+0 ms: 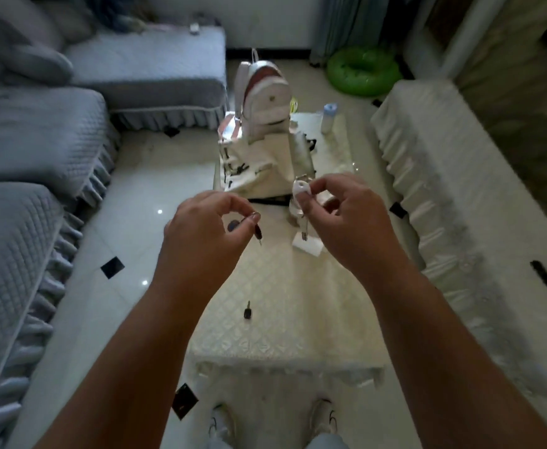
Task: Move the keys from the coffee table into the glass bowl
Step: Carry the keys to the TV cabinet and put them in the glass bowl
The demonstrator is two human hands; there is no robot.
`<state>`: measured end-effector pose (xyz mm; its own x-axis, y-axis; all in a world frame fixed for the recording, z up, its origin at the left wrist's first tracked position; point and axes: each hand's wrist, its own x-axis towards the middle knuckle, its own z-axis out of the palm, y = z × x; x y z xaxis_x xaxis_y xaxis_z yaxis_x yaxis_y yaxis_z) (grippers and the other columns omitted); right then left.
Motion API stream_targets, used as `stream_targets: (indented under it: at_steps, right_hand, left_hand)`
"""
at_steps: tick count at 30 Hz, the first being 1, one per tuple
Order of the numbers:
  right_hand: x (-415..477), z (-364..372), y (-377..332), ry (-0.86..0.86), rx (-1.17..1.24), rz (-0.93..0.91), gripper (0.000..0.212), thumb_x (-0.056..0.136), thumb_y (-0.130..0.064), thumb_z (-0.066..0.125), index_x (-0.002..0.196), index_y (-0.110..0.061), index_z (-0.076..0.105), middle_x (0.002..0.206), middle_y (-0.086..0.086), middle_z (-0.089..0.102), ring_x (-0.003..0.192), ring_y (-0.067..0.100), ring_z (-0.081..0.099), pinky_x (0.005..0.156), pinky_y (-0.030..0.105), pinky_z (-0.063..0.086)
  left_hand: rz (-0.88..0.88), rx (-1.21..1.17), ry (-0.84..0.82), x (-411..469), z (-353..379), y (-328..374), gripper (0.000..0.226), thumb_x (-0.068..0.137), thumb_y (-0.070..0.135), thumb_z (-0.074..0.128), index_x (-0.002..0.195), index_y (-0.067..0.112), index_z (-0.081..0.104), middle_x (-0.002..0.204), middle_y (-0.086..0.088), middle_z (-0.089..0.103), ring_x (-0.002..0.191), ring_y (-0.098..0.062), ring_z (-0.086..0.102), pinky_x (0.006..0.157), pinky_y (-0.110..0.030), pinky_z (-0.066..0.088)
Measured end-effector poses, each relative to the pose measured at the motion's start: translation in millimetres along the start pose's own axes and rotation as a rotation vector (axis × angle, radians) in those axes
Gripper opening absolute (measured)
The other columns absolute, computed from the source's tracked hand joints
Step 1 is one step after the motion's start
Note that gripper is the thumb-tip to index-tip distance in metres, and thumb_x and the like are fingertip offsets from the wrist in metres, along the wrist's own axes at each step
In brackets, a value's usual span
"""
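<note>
Nearest the camera, both bare forearms reach forward and converge over the tabletop (285,319), above two light shoes (322,416) on the tiled floor (129,202).

Left hand (207,234): back of hand up, fingers curled, thumb and forefinger pinched on a dark key (256,231). The grip is closed on the key's head; its long axis hangs near vertical, blade tip pointing down toward the tabletop.

Right hand (346,218): raised at similar height, palm turned inward, thumb and fingertips closed on a white fob (299,189). Metal pieces (303,228) dangle below it, roughly vertical; whether these are keys is unclear through blur.

A second dark key (247,311) lies flat on the tabletop's quilted cream cover, near its left edge, long axis running away from the camera, blade pointing to the far end.

A white paper (307,246) lies under the right hand. Further off stand white bags (259,157) and a backpack (265,95). A grey sofa (38,140) flanks the left.
</note>
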<state>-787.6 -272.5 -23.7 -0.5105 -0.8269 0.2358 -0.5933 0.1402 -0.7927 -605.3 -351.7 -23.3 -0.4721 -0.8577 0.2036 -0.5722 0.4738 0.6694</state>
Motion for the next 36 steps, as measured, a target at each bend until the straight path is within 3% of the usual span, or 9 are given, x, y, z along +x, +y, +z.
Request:
stream_targets:
  at_steps: [4, 8, 12, 16, 21, 25, 30, 33, 36]
  right_hand:
    - [0.0, -49.6, -41.4, 0.034, -0.020, -0.006, 0.018, 0.088, -0.038, 0.070, 0.085, -0.021, 0.069, 0.092, -0.008, 0.059, 0.069, 0.008, 0.064, 0.054, 0.027, 0.053]
    - [-8.6, -87.1, -56.2, 0.034, -0.114, -0.006, 0.010, 0.085, -0.030, 0.069, 0.084, -0.021, 0.064, 0.091, -0.005, 0.060, 0.081, 0.011, 0.063, 0.069, 0.028, 0.051]
    - [-22.0, -124.9, -45.9, 0.059, -0.242, -0.023, 0.009, 0.083, -0.031, 0.064, 0.085, -0.022, 0.062, 0.096, -0.004, 0.059, 0.090, 0.017, 0.058, 0.077, 0.031, 0.046]
    - [-36.8, -163.2, -23.9, 0.085, -0.325, 0.019, 0.011, 0.081, -0.038, 0.063, 0.085, -0.029, 0.061, 0.109, -0.009, 0.058, 0.098, 0.016, 0.056, 0.083, 0.037, 0.050]
    - [-61.5, -208.8, 7.8, 0.163, -0.419, 0.063, 0.012, 0.077, -0.044, 0.065, 0.080, -0.032, 0.062, 0.122, -0.013, 0.058, 0.109, 0.011, 0.054, 0.086, 0.033, 0.048]
    - [-83.8, -246.0, 30.5, 0.187, -0.426, 0.151, 0.012, 0.079, -0.045, 0.066, 0.082, -0.034, 0.063, 0.131, -0.010, 0.056, 0.117, 0.014, 0.051, 0.089, 0.035, 0.047]
    - [-105.1, -282.2, 48.1, 0.282, -0.443, 0.254, 0.012, 0.079, -0.043, 0.067, 0.083, -0.031, 0.066, 0.134, -0.009, 0.056, 0.120, 0.015, 0.050, 0.091, 0.034, 0.045]
    - [-115.5, -296.9, 54.6, 0.325, -0.463, 0.325, 0.014, 0.080, -0.043, 0.067, 0.083, -0.030, 0.068, 0.135, -0.009, 0.055, 0.121, 0.013, 0.050, 0.091, 0.036, 0.047]
    - [-123.5, -304.6, 57.3, 0.373, -0.492, 0.413, 0.013, 0.082, -0.044, 0.067, 0.084, -0.031, 0.068, 0.137, -0.011, 0.054, 0.123, 0.011, 0.048, 0.091, 0.030, 0.041]
  left_hand:
    - [0.070, 0.050, -0.007, 5.5, -43.4, 48.6, 0.011, 0.085, 0.040, 0.067, 0.093, 0.032, 0.069, 0.106, 0.012, 0.066, 0.099, -0.008, 0.057, 0.082, -0.031, 0.046]
    - [0.115, 0.093, -0.048, 2.8, -59.0, 83.2, 0.008, 0.084, 0.040, 0.068, 0.088, 0.042, 0.061, 0.110, 0.016, 0.063, 0.099, -0.007, 0.056, 0.078, -0.029, 0.043]
    - [0.128, 0.122, -0.063, -5.8, -54.4, 105.0, 0.008, 0.083, 0.039, 0.070, 0.088, 0.040, 0.064, 0.111, 0.016, 0.063, 0.103, -0.010, 0.058, 0.086, -0.035, 0.049]
    - [0.164, 0.131, -0.100, -10.4, -34.4, 128.6, 0.008, 0.081, 0.035, 0.071, 0.087, 0.036, 0.066, 0.108, 0.020, 0.061, 0.104, -0.010, 0.058, 0.087, -0.036, 0.050]
    - [0.212, 0.119, -0.162, -16.0, 2.6, 168.5, 0.011, 0.081, 0.035, 0.071, 0.091, 0.035, 0.067, 0.115, 0.020, 0.058, 0.110, -0.015, 0.057, 0.090, -0.049, 0.049]
    - [0.275, 0.086, -0.187, -20.8, 35.5, 203.2, 0.009, 0.081, 0.031, 0.072, 0.086, 0.036, 0.066, 0.113, 0.023, 0.058, 0.110, -0.013, 0.056, 0.091, -0.045, 0.048]
    - [0.338, 0.059, -0.326, -17.7, 75.5, 244.1, 0.007, 0.084, 0.033, 0.070, 0.086, 0.037, 0.064, 0.121, 0.021, 0.056, 0.118, -0.014, 0.051, 0.097, -0.050, 0.045]
    - [0.386, 0.002, -0.378, -12.2, 95.0, 261.1, 0.004, 0.082, 0.035, 0.066, 0.084, 0.038, 0.064, 0.122, 0.023, 0.056, 0.112, -0.011, 0.053, 0.096, -0.049, 0.045]
    - [0.449, -0.017, -0.427, -3.7, 109.3, 271.7, 0.002, 0.080, 0.042, 0.061, 0.081, 0.040, 0.061, 0.123, 0.025, 0.055, 0.114, -0.011, 0.052, 0.095, -0.050, 0.044]
